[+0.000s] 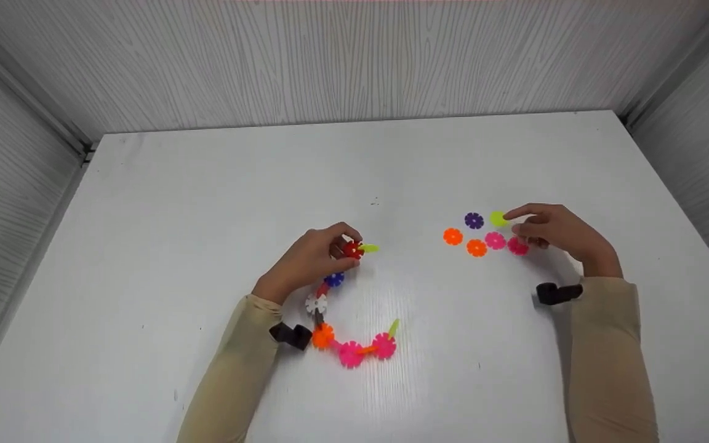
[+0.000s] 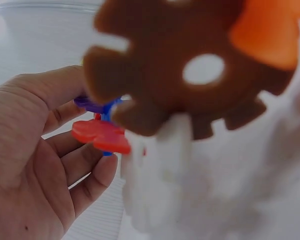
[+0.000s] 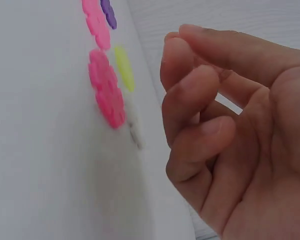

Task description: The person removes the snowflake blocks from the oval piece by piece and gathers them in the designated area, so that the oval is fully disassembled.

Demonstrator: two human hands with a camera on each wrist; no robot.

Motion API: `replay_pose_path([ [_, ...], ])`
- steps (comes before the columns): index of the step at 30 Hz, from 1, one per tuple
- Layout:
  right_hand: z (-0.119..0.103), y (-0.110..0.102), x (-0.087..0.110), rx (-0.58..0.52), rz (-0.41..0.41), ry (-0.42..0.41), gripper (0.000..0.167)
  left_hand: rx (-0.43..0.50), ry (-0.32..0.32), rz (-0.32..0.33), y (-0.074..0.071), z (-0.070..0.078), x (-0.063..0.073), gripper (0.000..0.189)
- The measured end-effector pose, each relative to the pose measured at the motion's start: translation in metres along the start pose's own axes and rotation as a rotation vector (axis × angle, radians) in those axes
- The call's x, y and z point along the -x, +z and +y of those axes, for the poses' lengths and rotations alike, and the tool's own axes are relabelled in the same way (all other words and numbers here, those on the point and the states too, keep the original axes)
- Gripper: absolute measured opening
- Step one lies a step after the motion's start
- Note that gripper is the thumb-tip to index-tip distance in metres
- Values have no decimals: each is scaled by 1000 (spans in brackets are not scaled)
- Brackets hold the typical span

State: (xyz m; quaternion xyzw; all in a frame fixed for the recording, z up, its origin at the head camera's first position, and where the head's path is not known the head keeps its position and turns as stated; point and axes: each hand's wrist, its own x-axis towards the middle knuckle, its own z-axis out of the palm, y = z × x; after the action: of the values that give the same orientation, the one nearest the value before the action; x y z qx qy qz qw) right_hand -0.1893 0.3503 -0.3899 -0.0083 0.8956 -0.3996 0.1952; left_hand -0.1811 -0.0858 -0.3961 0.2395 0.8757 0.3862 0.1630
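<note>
A chain of flower-shaped interlocking discs curves over the table, its lower end made of an orange disc (image 1: 323,336), pink discs (image 1: 351,355) and a yellow one (image 1: 394,328). My left hand (image 1: 314,258) pinches the red disc (image 1: 353,250) at the upper end, where another yellow disc (image 1: 369,248) sticks out. In the left wrist view, a brown disc (image 2: 145,65) looms close and partly hides the fingers. My right hand (image 1: 560,234) hovers at the loose discs with fingers bent and nothing between them, its forefinger near a loose yellow disc (image 1: 498,218).
Beside the right hand lie a purple disc (image 1: 474,220), two orange discs (image 1: 453,236) and two pink discs (image 1: 495,240). A whitish piece (image 3: 134,131) shows near them in the right wrist view. Panels stand behind and beside the white table (image 1: 237,184).
</note>
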Motion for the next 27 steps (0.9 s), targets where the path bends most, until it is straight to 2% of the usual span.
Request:
replay_pose_path([
  [5,-24,18,-6,-15,-1,-49,36,9,-13,1,0,0,0,35],
  [10,-50,42,-11,-71,-32,-180,37,43,12,15,0,0,1,34],
  [13,-62,54,-10,-112,-20,-259,37,55,37,29,0,0,1,34],
  [17,-76,70,-11,-148,-12,-315,37,61,53,31,1,0,0,34],
  [21,-89,89,-10,-122,-20,-340,38,64,38,37,3,1,-2,36],
  [27,-108,113,-2,32,-34,-376,46,77,15,37,9,10,-2,37],
])
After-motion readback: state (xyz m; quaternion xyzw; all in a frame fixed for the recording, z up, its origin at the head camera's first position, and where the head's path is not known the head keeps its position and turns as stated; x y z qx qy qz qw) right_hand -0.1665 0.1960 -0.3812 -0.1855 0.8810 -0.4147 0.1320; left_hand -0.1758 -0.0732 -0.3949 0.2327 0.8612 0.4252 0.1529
